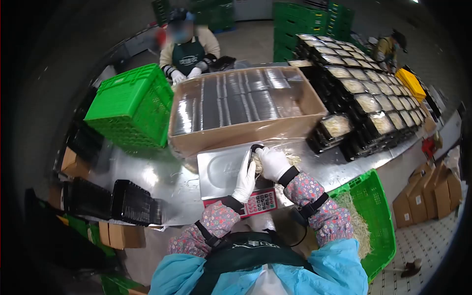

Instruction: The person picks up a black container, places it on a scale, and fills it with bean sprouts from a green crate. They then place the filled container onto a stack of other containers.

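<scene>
Over the right side of a scale's metal plate [216,172], my gloved left hand [245,180] holds the side of a small black tray [256,147], which is tipped on edge. My gloved right hand [274,163] is at the tray's other side, with its fingers closed near pale strands [293,158]; what exactly it grips is hidden. The strands lie beside and under that hand. The scale's red keypad [262,201] is just below my hands.
A cardboard box [236,139] of black trays stands ahead, beside a green crate [129,101]. Filled trays [366,103] are stacked at right. A green basket [386,216] holds more strands. Empty black trays [130,202] lie left. A co-worker [189,51] stands opposite.
</scene>
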A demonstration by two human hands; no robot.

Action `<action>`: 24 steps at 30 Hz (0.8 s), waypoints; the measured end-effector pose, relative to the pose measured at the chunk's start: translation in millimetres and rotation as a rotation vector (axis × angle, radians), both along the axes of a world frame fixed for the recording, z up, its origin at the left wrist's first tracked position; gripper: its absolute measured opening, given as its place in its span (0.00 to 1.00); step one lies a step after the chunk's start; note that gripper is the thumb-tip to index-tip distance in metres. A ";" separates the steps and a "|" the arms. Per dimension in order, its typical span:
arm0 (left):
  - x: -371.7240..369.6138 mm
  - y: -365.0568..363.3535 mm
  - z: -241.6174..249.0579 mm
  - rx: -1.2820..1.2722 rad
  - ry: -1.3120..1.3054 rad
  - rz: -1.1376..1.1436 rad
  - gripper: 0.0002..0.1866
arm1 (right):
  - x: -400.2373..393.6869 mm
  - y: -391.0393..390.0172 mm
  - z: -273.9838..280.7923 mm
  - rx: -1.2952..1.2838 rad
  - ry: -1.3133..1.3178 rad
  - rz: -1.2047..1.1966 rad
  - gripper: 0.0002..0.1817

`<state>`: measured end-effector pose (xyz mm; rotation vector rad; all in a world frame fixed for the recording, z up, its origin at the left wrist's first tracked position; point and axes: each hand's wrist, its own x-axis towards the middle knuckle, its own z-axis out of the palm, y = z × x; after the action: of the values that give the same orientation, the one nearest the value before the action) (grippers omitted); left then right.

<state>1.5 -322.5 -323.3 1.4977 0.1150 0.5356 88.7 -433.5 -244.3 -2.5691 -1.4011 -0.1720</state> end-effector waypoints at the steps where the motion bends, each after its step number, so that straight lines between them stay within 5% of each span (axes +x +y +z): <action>1: -9.1 15.0 -8.8 -0.002 0.009 0.033 0.27 | -2.7 16.4 -7.9 -0.002 0.009 0.033 0.30; 5: -34.8 64.4 -20.2 0.182 0.177 0.099 0.33 | -2.4 68.5 -45.9 -0.061 -0.051 0.202 0.29; 7: -42.7 76.5 -7.0 0.970 0.119 0.387 0.35 | -4.0 82.7 -58.8 -0.081 -0.103 0.323 0.29; 8: -42.2 82.3 -2.6 1.033 0.071 0.300 0.35 | -7.1 88.8 -69.7 0.046 -0.054 0.302 0.30; 12: -37.3 87.4 -2.8 1.185 0.340 0.157 0.31 | 3.6 92.5 -84.7 0.002 -0.018 0.295 0.34; 14: -36.2 86.7 -3.8 1.197 0.350 0.157 0.31 | 18.9 85.3 -75.5 0.055 0.289 0.464 0.40; 18: -33.5 82.1 -5.5 1.245 0.395 0.154 0.29 | 33.4 49.9 -30.9 -0.131 0.113 0.356 0.44; 22: -30.3 79.2 -10.6 1.200 0.397 0.176 0.27 | 50.7 31.2 -6.8 -0.348 -0.017 0.208 0.32; 24: -29.0 74.7 -9.7 1.203 0.409 0.212 0.26 | 64.4 26.5 -25.5 -0.344 0.096 0.213 0.17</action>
<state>-27.4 -247.8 -333.0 2.7894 0.3052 0.4665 153.1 -407.0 -269.8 -2.6156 -1.7863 0.2436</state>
